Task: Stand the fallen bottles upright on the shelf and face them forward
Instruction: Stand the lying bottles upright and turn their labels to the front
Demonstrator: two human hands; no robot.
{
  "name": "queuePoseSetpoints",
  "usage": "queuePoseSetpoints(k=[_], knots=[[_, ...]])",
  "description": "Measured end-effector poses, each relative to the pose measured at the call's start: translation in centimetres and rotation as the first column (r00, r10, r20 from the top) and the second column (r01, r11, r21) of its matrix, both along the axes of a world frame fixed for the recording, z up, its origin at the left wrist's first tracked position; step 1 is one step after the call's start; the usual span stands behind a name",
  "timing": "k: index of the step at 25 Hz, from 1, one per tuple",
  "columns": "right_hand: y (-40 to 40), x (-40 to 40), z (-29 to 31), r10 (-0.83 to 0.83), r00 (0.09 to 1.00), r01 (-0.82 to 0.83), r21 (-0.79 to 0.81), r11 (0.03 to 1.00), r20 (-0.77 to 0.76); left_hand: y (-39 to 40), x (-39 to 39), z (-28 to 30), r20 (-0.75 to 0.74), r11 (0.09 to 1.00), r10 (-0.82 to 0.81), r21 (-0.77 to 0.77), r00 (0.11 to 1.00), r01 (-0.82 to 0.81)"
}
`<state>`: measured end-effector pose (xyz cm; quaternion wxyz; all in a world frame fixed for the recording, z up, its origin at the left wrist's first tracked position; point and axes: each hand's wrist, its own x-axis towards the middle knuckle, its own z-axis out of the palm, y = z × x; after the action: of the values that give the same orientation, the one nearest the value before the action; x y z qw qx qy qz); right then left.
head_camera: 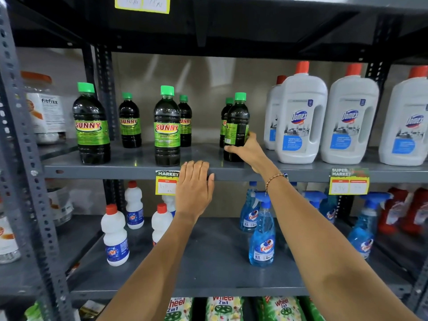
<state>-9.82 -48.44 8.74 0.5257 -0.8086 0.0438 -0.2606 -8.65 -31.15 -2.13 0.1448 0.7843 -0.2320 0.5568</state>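
Several dark Sunny bottles with green caps stand upright on the grey shelf (129, 166). My right hand (246, 150) grips the lower part of the rightmost Sunny bottle (236, 126), which stands upright with its label turned sideways, barcode facing out. Another Sunny bottle (225, 117) stands right behind it. The front left Sunny bottle (91, 126) and the front middle Sunny bottle (167, 128) face forward. My left hand (194, 193) rests flat on the shelf's front edge, fingers over the lip, holding nothing.
White Domex jugs (301, 119) with red caps stand close on the right of the held bottle. A price tag (165, 183) hangs beside my left hand. Below are white bleach bottles (115, 237) and blue Colin sprays (262, 235). A perforated upright post (25, 158) frames the left.
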Motion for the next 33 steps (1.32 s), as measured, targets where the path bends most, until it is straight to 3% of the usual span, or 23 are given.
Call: queuePoseSetpoints(k=[6,9,13,17,21,33], knots=[[0.1,0.3,-0.3,-0.061,0.998,0.058,-0.106,0.993,-0.021,-0.1,0.2,-0.1,0.016,1.0,0.011,0.006,1.0,-0.011],[0.0,0.0,0.0,-0.01,0.999,0.009,-0.017,1.0,-0.047,0.0,0.3,-0.2,0.014,1.0,0.002,0.001,1.0,-0.002],[-0.1,0.0,-0.3,-0.1,0.994,0.101,-0.041,0.994,0.043,-0.1,0.4,-0.2,0.022,1.0,-0.017,-0.008,1.0,0.017],[-0.8,0.3,0.0,0.036,0.998,-0.035,0.036,0.999,-0.048,0.0,0.3,-0.3,0.032,1.0,-0.027,-0.007,0.999,0.027],[-0.4,0.7,-0.2,-0.038,0.999,0.036,-0.051,0.998,-0.032,0.0,0.4,-0.1,0.026,1.0,-0.015,-0.008,1.0,0.015],[-0.4,0.5,-0.3,0.005,0.999,-0.009,-0.083,0.997,-0.048,0.0,0.1,-0.3,0.026,1.0,-0.017,-0.001,1.0,0.017]])
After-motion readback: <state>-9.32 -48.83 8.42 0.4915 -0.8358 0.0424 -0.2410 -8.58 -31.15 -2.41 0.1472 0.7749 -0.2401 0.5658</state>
